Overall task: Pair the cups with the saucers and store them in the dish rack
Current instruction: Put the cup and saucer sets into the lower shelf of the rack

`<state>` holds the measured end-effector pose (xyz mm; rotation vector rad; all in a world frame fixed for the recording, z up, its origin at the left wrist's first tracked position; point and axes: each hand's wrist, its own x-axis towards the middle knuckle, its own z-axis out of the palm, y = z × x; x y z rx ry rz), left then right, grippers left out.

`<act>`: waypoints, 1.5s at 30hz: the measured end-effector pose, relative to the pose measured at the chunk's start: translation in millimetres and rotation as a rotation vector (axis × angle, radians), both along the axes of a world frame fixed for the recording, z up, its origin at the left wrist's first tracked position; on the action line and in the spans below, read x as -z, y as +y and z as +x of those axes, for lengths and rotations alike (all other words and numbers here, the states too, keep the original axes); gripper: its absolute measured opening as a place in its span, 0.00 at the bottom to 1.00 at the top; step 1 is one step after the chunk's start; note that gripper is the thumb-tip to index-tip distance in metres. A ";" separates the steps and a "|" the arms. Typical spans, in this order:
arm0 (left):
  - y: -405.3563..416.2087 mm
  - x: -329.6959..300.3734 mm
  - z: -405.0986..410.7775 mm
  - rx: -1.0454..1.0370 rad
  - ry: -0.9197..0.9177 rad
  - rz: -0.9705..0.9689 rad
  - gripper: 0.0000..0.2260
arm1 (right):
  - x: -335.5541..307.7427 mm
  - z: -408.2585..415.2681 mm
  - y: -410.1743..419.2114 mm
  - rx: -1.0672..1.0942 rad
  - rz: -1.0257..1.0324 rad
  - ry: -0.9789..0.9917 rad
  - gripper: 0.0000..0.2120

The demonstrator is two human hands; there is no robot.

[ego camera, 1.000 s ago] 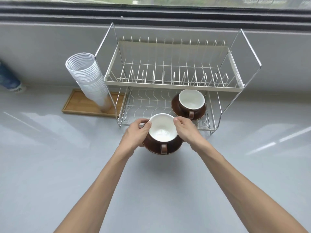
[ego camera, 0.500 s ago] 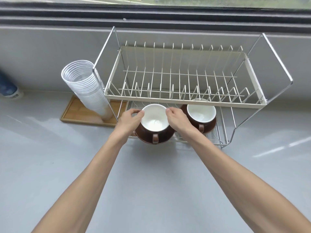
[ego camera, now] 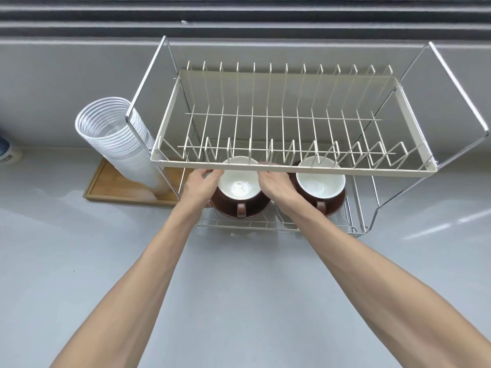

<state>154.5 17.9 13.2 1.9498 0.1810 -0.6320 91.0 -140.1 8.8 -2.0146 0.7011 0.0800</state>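
A brown cup with a white inside sits on a brown saucer inside the lower shelf of the two-tier dish rack. My left hand grips the cup and saucer on their left side, and my right hand grips them on the right. A second brown cup on its own saucer stands just to the right on the same shelf. Both cup handles point toward me. The rack's upper tier hides the far rims of both cups.
A tilted stack of clear plastic cups rests on a wooden tray left of the rack. A blue and white object sits at the far left edge. The grey counter runs to a wall behind the rack.
Both hands have carried the cup on its saucer forward from the counter into the rack's lower shelf, beside the second pair. The view has moved closer to the rack.
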 end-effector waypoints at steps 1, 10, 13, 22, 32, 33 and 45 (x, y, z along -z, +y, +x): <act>-0.7 -0.1 -1.0 -0.012 0.001 0.000 0.28 | 0.8 0.4 -0.7 -0.003 0.003 0.001 0.16; -0.7 6.3 -6.9 0.023 -0.066 0.045 0.21 | -3.1 -10.0 2.9 -0.034 0.065 0.004 0.21; 5.2 2.1 -11.8 0.117 -0.118 0.086 0.25 | -8.0 -16.8 3.7 -0.035 0.040 0.015 0.14; 23.9 -29.2 -44.1 0.372 -0.217 0.302 0.24 | -45.4 -65.8 10.9 -0.207 -0.121 0.093 0.22; 4.6 -61.2 -117.8 1.002 -0.537 0.721 0.24 | -54.3 -138.5 -1.7 -0.412 -0.675 0.260 0.19; -0.6 -61.3 -123.9 0.994 -0.599 0.713 0.23 | -53.7 -145.9 -3.9 -0.382 -0.767 0.216 0.20; -64.4 -28.7 -154.1 0.548 -0.913 0.452 0.25 | -35.6 -174.1 -57.8 -0.097 -0.867 -0.153 0.25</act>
